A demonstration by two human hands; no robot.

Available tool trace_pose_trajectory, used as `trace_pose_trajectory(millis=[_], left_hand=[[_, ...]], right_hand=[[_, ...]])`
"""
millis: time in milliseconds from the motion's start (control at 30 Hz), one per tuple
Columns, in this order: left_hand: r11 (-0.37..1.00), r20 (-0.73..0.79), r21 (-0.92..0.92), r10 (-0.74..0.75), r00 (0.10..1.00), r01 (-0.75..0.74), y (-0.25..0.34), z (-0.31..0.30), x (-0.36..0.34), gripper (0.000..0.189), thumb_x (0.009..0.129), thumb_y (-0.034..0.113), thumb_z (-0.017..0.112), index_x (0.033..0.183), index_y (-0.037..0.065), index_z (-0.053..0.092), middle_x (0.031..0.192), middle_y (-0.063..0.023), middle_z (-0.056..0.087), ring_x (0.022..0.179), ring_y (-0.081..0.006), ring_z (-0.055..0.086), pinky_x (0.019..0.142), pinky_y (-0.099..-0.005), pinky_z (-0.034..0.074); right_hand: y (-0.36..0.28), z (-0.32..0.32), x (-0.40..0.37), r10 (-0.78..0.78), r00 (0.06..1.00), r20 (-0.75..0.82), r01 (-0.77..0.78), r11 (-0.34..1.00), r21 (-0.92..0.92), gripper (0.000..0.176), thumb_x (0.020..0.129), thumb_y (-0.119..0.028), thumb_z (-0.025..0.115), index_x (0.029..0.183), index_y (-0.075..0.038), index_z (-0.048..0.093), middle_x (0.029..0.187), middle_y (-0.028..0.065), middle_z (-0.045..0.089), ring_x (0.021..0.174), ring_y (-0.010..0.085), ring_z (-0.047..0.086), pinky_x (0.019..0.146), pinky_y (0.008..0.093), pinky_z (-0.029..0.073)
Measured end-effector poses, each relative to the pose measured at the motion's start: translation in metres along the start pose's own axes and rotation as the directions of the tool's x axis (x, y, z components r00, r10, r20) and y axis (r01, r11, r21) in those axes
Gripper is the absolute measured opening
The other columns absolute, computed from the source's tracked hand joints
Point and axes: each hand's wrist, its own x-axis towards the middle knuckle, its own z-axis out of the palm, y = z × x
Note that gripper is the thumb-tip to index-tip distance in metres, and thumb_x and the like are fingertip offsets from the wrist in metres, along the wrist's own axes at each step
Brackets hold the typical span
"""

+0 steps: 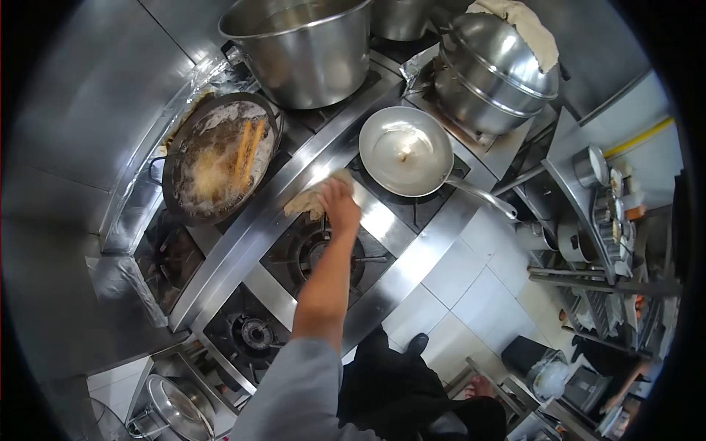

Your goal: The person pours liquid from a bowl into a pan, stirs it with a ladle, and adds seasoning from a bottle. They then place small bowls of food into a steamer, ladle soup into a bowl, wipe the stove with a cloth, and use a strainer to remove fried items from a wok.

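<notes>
My left hand (pixel 340 209) reaches forward over the stove. Its fingers are closed on a beige cloth (pixel 305 201), pressed against the steel strip (pixel 276 195) between the burner rows. Under my forearm lies a gas burner (pixel 318 253) with a black grate. Right of the hand, a steel frying pan (pixel 407 151) with a long handle rests on another burner, a little liquid in its middle. To the left is a dark wok (pixel 170 187) of bubbling oil, where two long golden dough sticks (pixel 250 154) float. My right hand is out of view.
A large steel pot (pixel 316 62) stands at the back, beside a domed lidded steamer (pixel 493 81) with a cloth (pixel 526 26) on top. Another burner (pixel 256 332) is at lower left. Shelves with pans (pixel 590 167) stand at right; a dark bin (pixel 526 356) sits on the tiled floor.
</notes>
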Motion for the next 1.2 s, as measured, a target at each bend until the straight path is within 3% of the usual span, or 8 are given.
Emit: trace_pose_trajectory(millis=[267,600,733,767,800,933,1033,1200], left_hand=[[0.858,0.16,-0.207,0.504,0.849,-0.47,0.102,-0.03,-0.209,0.041,0.089,0.014,0.052,0.127,0.001,0.06,0.133,-0.012,0.054,0.123,-0.0294,0.05,0.109,-0.0495,0.037],[0.918,0.356,-0.3,0.359,0.862,-0.259,-0.05,-0.166,-0.337,0.044,0.089,0.02,0.059,0.133,0.017,0.06,0.146,-0.0071,0.049,0.134,-0.0314,0.045,0.107,-0.0495,0.035],[0.994,0.178,0.11,-0.014,0.984,-0.006,-0.089,-0.259,-0.337,0.041,0.086,0.023,0.06,0.126,0.018,0.063,0.142,-0.0092,0.052,0.131,-0.0316,0.047,0.103,-0.0549,0.038],[0.841,0.241,0.475,-0.406,0.881,0.258,-0.1,-0.308,-0.322,0.037,0.084,0.022,0.059,0.119,0.017,0.065,0.133,-0.0115,0.057,0.124,-0.0303,0.052,0.096,-0.0552,0.041],[0.877,-0.074,0.422,-0.219,0.973,0.23,-0.134,-0.355,-0.342,0.035,0.081,0.022,0.06,0.114,0.012,0.066,0.122,-0.0138,0.06,0.116,-0.0321,0.056,0.092,-0.0525,0.042],[0.0,-0.639,0.665,-0.518,0.569,0.747,-0.251,-0.498,-0.483,0.037,0.089,0.033,0.056,0.116,0.01,0.067,0.13,-0.0121,0.061,0.124,-0.0345,0.053,0.096,-0.0596,0.041],[-0.307,-0.265,0.406,-0.941,-0.211,0.861,-0.26,-0.571,-0.546,0.059,0.089,0.06,0.054,0.122,0.012,0.065,0.133,-0.0136,0.062,0.123,-0.0308,0.058,0.093,-0.0552,0.046],[-0.364,0.301,-0.419,-0.92,-0.251,0.832,-0.304,-0.535,-0.64,0.026,0.095,0.038,0.064,0.089,0.014,0.06,0.072,-0.0011,0.059,0.057,-0.0123,0.054,0.053,-0.0304,0.044]], right_hand=[[-0.106,0.056,0.004,-0.094,0.978,0.188,0.147,0.946,-0.291,0.023,0.096,-0.021,0.061,0.113,-0.007,0.056,0.093,0.008,0.063,0.069,0.0177,0.064,0.057,0.0322,0.054],[-0.118,0.034,0.042,-0.122,0.952,0.28,0.237,0.874,-0.425,0.025,0.095,-0.024,0.06,0.113,-0.008,0.056,0.096,0.0094,0.063,0.076,0.0221,0.065,0.058,0.0368,0.055],[-0.139,0.011,0.116,0.025,0.938,0.345,0.156,0.86,-0.486,0.029,0.092,-0.027,0.06,0.114,-0.009,0.057,0.096,0.0089,0.062,0.079,0.0239,0.065,0.061,0.0395,0.055],[-0.148,0.007,0.132,0.055,0.938,0.342,0.13,0.858,-0.496,0.03,0.092,-0.028,0.06,0.115,-0.01,0.057,0.096,0.0088,0.062,0.079,0.0243,0.065,0.062,0.0402,0.055],[-0.158,0.002,0.147,0.077,0.939,0.335,0.109,0.858,-0.502,0.031,0.091,-0.029,0.06,0.115,-0.01,0.057,0.096,0.0087,0.062,0.08,0.0248,0.064,0.063,0.0408,0.055],[-0.206,0.006,0.198,0.082,0.947,0.311,0.075,0.885,-0.46,0.034,0.089,-0.032,0.061,0.116,-0.011,0.058,0.096,0.0081,0.062,0.083,0.0265,0.064,0.065,0.0435,0.055],[-0.252,0.025,0.235,-0.005,0.948,0.317,0.132,0.916,-0.38,0.037,0.087,-0.035,0.061,0.117,-0.012,0.058,0.096,0.0077,0.061,0.084,0.0279,0.063,0.067,0.0456,0.054],[-0.343,0.094,0.151,-0.265,0.857,0.441,0.455,0.79,-0.411,0.037,0.093,-0.039,0.059,0.122,-0.017,0.053,0.113,0.0103,0.061,0.089,0.0241,0.062,0.074,0.0418,0.053]])
